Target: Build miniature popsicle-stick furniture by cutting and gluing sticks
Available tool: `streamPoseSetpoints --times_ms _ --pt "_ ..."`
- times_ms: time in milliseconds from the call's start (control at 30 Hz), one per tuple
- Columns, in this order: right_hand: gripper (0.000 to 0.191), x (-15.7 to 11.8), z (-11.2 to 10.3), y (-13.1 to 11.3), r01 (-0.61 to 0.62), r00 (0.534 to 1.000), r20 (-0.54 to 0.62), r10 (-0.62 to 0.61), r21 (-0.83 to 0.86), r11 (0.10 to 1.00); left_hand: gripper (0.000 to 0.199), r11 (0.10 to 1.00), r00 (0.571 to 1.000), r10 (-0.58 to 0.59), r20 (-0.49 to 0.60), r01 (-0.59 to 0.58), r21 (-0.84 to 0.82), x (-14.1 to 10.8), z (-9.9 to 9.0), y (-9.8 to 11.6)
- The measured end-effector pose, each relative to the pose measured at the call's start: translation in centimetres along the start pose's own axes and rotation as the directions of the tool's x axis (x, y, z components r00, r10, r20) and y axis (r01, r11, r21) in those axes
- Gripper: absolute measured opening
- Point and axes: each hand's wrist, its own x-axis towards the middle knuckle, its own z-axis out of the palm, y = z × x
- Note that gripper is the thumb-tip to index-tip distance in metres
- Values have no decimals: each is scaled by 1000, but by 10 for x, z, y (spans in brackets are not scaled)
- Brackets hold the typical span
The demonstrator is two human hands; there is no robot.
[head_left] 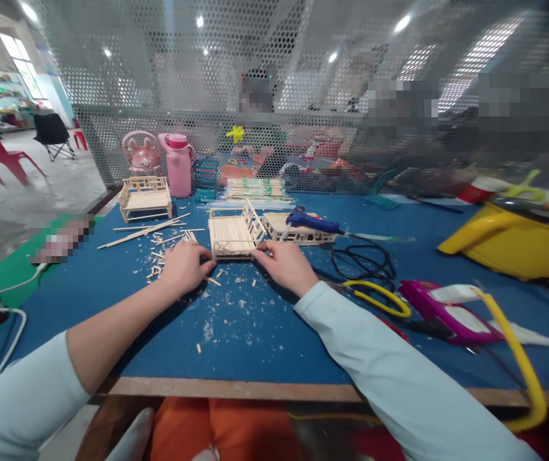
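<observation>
A miniature bed (233, 234) built from thin wooden sticks stands on the blue tabletop, with a slatted surface and a raised railing at its right side. My left hand (185, 266) is closed at its front left corner, thumb and fingertips on the frame. At the front right corner my right hand (286, 264) pinches the frame. Just behind my right hand, a blue glue gun (315, 221) rests on another stick-built piece (274, 224). Loose wooden sticks (159, 230) and cut bits lie by my left hand.
A finished-looking stick bed (146, 202) and a pink thermos (178, 166) stand at the back left. Bundled sticks (255, 187) lie before a perforated metal screen (198, 77). To the right are a black cable (365, 262), a purple device (452, 314) and a yellow container (519, 240).
</observation>
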Motion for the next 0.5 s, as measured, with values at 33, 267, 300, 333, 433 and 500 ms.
streamPoseSetpoints --times_ms 33,267,300,333,433,500 --pt "27 0 0 1 0 1000 -1 0 3 1000 20 1000 1000 -5 -8 5 -21 1 -2 -1" --pt "25 0 1 0 1 1000 1 -1 17 1000 39 961 999 37 23 -29 -275 15 -8 0" --pt "25 0 1 -1 0 1000 1 0 17 1000 37 954 998 51 33 -40 -296 17 -6 0" --pt "25 0 1 -1 0 1000 0 0 16 1000 36 949 997 64 38 -49 -313 18 -5 1" --pt "24 0 1 -3 0 1000 -3 0 11 1000 28 938 997 72 36 -56 -343 21 -1 3" --pt "24 -1 1 -3 -4 1000 -2 4 9 1000 24 934 997 62 38 -44 -355 22 0 4"
